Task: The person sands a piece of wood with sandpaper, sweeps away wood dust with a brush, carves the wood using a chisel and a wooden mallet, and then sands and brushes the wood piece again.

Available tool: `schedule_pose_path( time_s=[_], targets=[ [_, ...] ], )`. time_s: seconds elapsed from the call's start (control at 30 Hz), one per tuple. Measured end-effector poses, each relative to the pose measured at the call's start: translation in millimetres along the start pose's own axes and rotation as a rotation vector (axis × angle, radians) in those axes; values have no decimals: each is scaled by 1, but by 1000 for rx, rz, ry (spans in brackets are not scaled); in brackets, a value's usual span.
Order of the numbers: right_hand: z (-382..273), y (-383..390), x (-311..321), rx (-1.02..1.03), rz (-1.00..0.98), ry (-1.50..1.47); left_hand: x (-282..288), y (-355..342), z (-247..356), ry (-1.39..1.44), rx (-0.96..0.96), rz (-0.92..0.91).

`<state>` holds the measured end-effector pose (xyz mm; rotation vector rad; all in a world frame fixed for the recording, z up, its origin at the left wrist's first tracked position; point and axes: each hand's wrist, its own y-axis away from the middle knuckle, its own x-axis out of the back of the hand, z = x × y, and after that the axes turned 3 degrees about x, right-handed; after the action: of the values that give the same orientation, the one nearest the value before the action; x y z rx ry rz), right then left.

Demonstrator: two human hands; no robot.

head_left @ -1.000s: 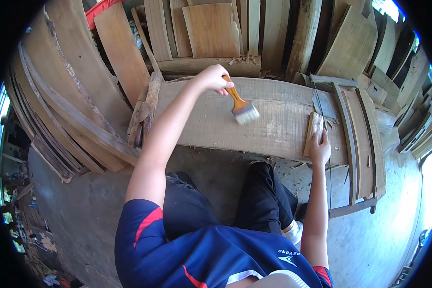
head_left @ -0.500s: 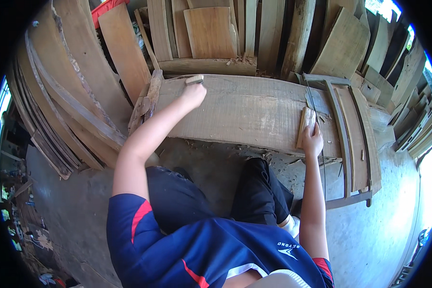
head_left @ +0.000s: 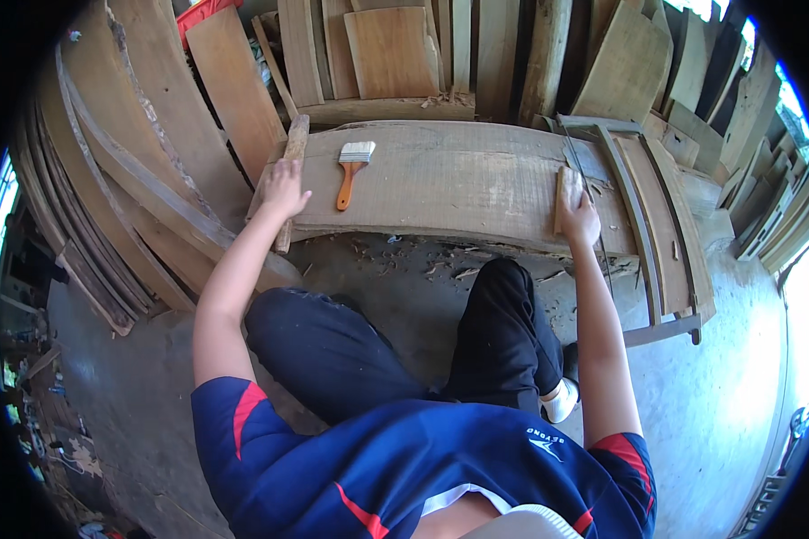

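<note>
A wide, weathered wooden slab (head_left: 458,184) lies flat in front of me. My left hand (head_left: 283,187) rests on its left end, fingers spread, holding nothing. A paintbrush with an orange handle and pale bristles (head_left: 351,169) lies on the slab just right of that hand, apart from it. My right hand (head_left: 581,214) presses a small wooden block (head_left: 566,189) against the right part of the slab. My legs in dark trousers are folded below the slab.
Many planks and boards (head_left: 395,49) lean against the back and left side. Narrow strips (head_left: 643,207) lie to the right of the slab. Wood chips (head_left: 422,260) scatter on the concrete floor (head_left: 728,395) under the slab's front edge.
My left hand held the brush over the slab's middle, carried it left, laid it down and moved to the slab's left end. My right hand stays on the block.
</note>
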<state>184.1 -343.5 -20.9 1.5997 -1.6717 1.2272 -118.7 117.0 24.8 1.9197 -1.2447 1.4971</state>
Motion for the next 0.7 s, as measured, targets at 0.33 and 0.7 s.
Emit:
schedule_pose_path(
  time_s=[0.33,0.7],
  targets=[
    [2,-13,-5,45,-38,90,-29,-3,-11,211,158,-304],
    [6,-14,-13,157,-13,68,-38,2,-24,328,126,-266]
  ],
)
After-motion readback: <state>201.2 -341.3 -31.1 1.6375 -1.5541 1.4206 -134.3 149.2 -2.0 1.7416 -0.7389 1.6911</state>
